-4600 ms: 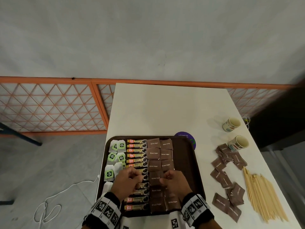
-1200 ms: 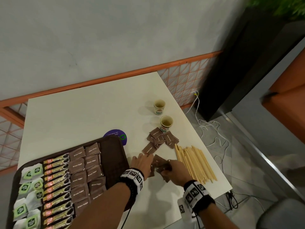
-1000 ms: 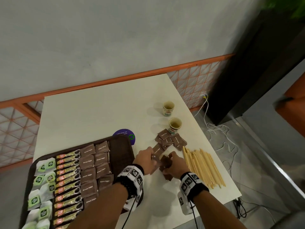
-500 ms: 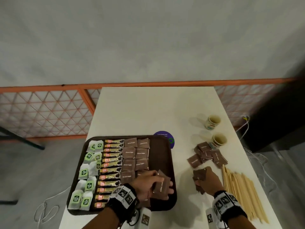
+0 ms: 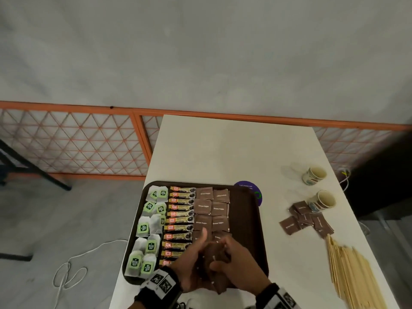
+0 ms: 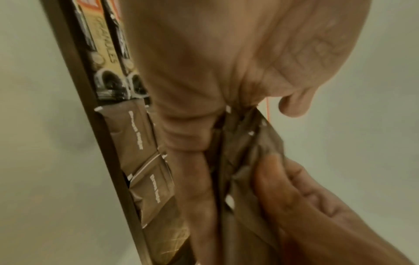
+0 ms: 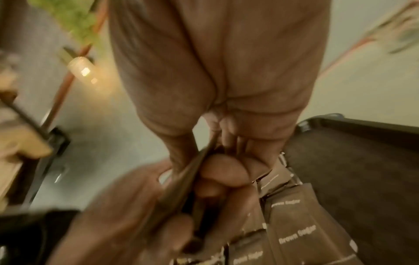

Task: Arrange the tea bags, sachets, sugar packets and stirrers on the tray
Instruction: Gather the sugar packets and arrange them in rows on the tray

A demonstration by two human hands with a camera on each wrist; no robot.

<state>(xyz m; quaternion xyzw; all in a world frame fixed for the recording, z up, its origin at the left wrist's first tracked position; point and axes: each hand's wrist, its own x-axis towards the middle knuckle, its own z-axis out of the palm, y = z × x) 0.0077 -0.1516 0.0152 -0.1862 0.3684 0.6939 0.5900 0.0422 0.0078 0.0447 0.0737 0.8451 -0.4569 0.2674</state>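
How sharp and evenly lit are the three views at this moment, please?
Head view: even, dim light, sharp on the tray and paper cups, slight blur on both hands. Left wrist view: warm cast, soft, yet the sugar packets stay legible. Right wrist view: heavy motion blur at the edges, a bright glare spot upper left.

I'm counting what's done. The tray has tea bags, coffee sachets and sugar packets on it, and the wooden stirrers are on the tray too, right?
Not quite. The tea bags, coffee sachets and sugar packets are on the tray, but the wooden stirrers are not: they lie in a pile on the white table, right of the tray. The head view shows it.
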